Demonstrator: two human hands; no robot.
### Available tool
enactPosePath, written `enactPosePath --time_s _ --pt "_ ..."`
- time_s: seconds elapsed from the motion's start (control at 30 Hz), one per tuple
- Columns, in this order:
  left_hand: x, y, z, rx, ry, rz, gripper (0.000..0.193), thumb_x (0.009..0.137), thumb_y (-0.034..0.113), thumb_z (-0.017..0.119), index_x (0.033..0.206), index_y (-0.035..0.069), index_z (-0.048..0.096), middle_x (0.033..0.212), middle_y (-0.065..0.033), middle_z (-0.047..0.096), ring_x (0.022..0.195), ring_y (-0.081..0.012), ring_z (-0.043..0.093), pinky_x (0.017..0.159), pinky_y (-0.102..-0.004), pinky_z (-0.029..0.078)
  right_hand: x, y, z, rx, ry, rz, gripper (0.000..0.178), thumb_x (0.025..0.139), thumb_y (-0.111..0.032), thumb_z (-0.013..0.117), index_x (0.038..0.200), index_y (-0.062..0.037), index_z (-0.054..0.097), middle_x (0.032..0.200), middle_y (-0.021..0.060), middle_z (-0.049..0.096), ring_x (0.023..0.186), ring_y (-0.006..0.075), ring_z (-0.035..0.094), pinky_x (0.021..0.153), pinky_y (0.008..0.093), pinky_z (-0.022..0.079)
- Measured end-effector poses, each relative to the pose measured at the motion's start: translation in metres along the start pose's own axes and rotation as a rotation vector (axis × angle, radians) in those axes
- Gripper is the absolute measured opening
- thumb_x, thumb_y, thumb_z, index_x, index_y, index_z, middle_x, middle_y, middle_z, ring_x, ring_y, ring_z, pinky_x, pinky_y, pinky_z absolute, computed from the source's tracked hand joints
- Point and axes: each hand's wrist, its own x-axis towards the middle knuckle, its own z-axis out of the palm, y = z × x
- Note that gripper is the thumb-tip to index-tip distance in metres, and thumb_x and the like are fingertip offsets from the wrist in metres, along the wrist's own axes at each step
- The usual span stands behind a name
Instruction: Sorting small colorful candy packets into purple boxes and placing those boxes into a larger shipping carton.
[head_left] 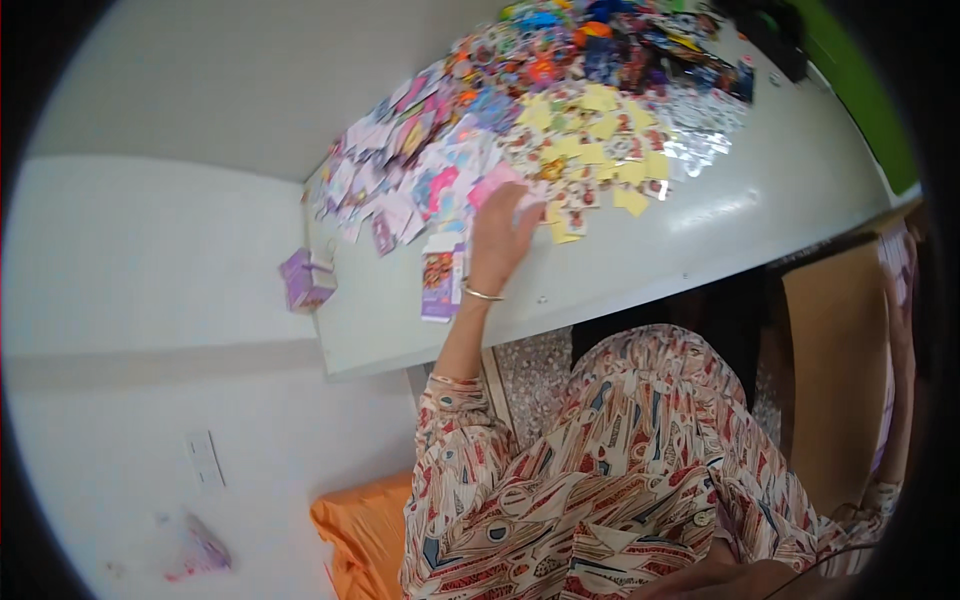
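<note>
The pink card [499, 174], judged light and bendable, is best pinched by its edges. Left hand [495, 240]: fingers half-curled there, grip undetermined. Right hand [905, 315]: finger state cannot be determined.

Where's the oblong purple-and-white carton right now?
In the head view, the carton lies left of centre on the table, just left of the left hand.

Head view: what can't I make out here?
In the head view:
Left hand: motion-blurred; whether it grips anything is unclear.
Right hand: blurred by the dark rim, grip unclear.
Pile: far end cut off by the top edge.
Silver pieces: too small to identify.
Carton: right side hidden by the right arm.
</note>
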Motion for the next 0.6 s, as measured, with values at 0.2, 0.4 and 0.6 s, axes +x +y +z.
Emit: enactPosePath --time_s 0.2,0.4,0.6 --pt "-0.089 -0.09 -0.097 0.171 0.1 -0.47 0.05 0.082 0.036 0.071 0.112 -0.003 0.061 0.115 -0.0226 0.062 0.106 -0.0289 0.06 0.088 -0.0371 0.047 0.06 -0.152 0.091 0.104 -0.561 -0.391 0.069 0.08 -0.009 0.071 0.139 -0.0083 0.036 0.151 0.0185 0.027 0.136 0.0377 0.032 0.111 0.0441 0.03" --pt "-0.144 -0.108 -0.062 0.381 -0.002 -0.397 0.091 0.067 0.047 0.077 0.134 -0.003 0.039 0.107 -0.0202 0.053 0.1 -0.0399 0.049 0.086 -0.0489 0.042 0.07 -0.247 0.17 0.116 -0.762 -0.687 0.065 0.079 -0.017 0.073 0.133 -0.0029 0.041 0.146 0.0208 0.032 0.133 0.0409 0.034 0.11 0.0465 0.032" --pt "-0.143 -0.1 -0.062 0.398 0.115 -0.446 0.088 0.067 0.039 0.077 0.134 -0.002 0.038 0.11 -0.0216 0.052 0.101 -0.0394 0.049 0.087 -0.049 0.041 0.059 -0.315 0.199 0.212 -0.827 -0.604 0.058 0.084 -0.027 0.069 0.129 0.0002 0.044 0.137 0.0222 0.042 0.124 0.0417 0.042 0.105 0.0453 0.036"
